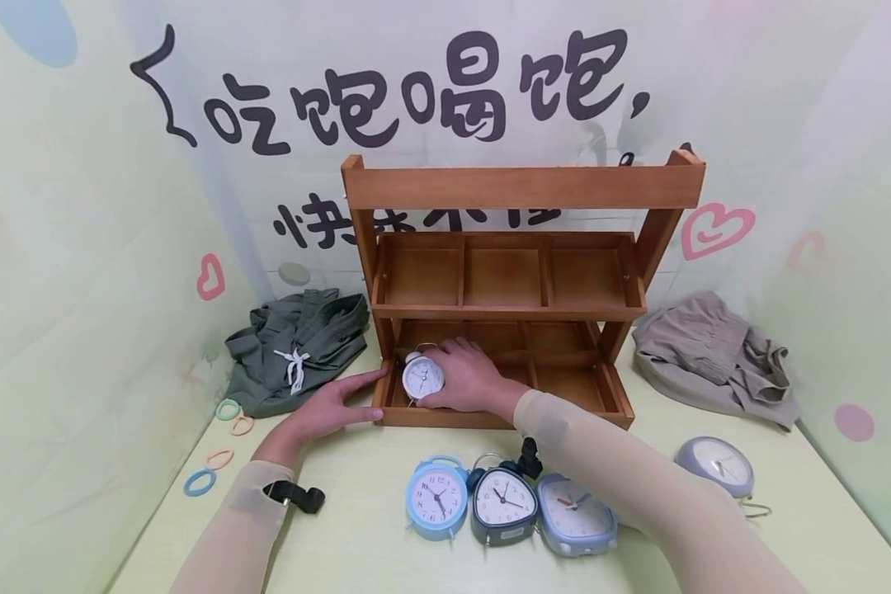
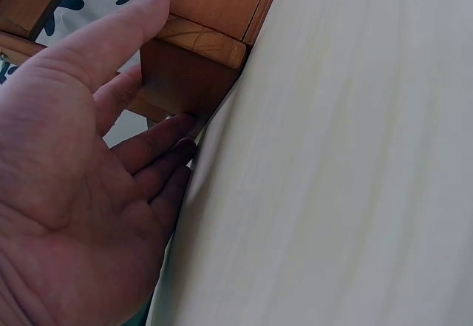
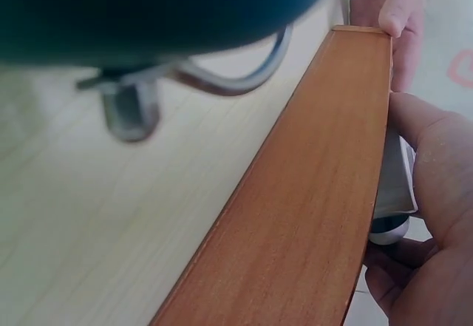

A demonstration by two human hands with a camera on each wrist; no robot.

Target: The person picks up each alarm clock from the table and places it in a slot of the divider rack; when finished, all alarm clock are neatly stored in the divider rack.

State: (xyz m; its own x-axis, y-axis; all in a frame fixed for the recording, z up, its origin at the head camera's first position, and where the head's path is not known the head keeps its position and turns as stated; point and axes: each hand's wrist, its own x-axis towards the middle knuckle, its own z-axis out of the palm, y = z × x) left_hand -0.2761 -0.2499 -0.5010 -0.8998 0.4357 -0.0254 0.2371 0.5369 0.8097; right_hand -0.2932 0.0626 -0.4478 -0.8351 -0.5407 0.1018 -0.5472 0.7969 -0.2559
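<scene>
In the head view my right hand (image 1: 469,375) grips a small white twin-bell alarm clock (image 1: 422,378) from its right side. The clock stands upright, face forward, in the left compartment of the lower tier of a brown wooden shelf (image 1: 505,418). Seen from the right wrist, part of the clock (image 3: 395,182) shows between thumb and fingers behind the shelf's front board (image 3: 295,163). My left hand (image 1: 334,408) touches the shelf's lower left front corner, thumb at the front and fingers stretched along the side. The left wrist view shows this hand (image 2: 89,171) against the corner (image 2: 196,67).
In front of the shelf stand a light-blue alarm clock (image 1: 436,499), a dark triangular one (image 1: 502,505) and a periwinkle one (image 1: 577,516). Another clock (image 1: 715,466) lies right of my forearm. Dark green clothing (image 1: 297,355) and mauve clothing (image 1: 713,359) flank the shelf. Several rings (image 1: 200,482) lie left.
</scene>
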